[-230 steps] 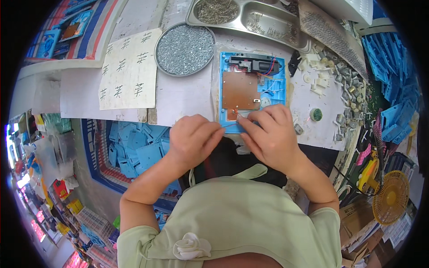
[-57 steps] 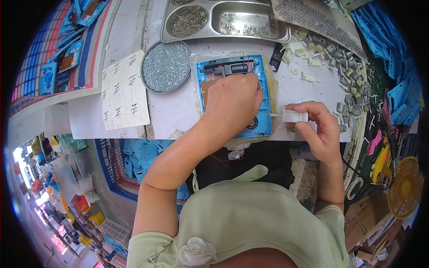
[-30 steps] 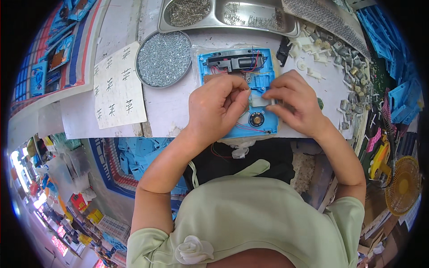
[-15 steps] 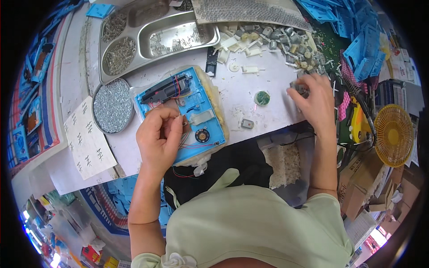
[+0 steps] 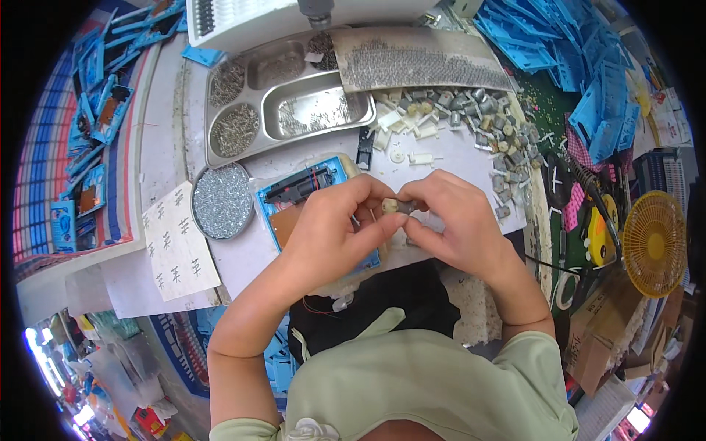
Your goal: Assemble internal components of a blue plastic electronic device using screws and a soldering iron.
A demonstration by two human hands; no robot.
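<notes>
In front of me, my left hand (image 5: 346, 220) and my right hand (image 5: 460, 224) meet fingertip to fingertip. Both are closed in a pinch around a small electric motor (image 5: 392, 206), its cream-coloured end showing between them; fingers cover much of its body. Partly under my left hand lies a blue plastic casing (image 5: 337, 170), with a black part, wires and a brown board (image 5: 285, 225) inside. The casing rests on a padded, plastic-wrapped pad. My hands hide its right portion.
Beyond my hands lies a heap of small motors (image 5: 507, 151) and white plastic parts (image 5: 423, 158). A steel tray (image 5: 217, 158) holds springs, beside a round dish of screws (image 5: 222, 202). Blue casings pile up at the far right (image 5: 607, 110) and left. A yellow basket (image 5: 654, 242) stands right.
My right hand has come left from the motor heap to the middle. My left hand has moved right to meet it, and both now hold the motor. The whole view has shifted slightly.
</notes>
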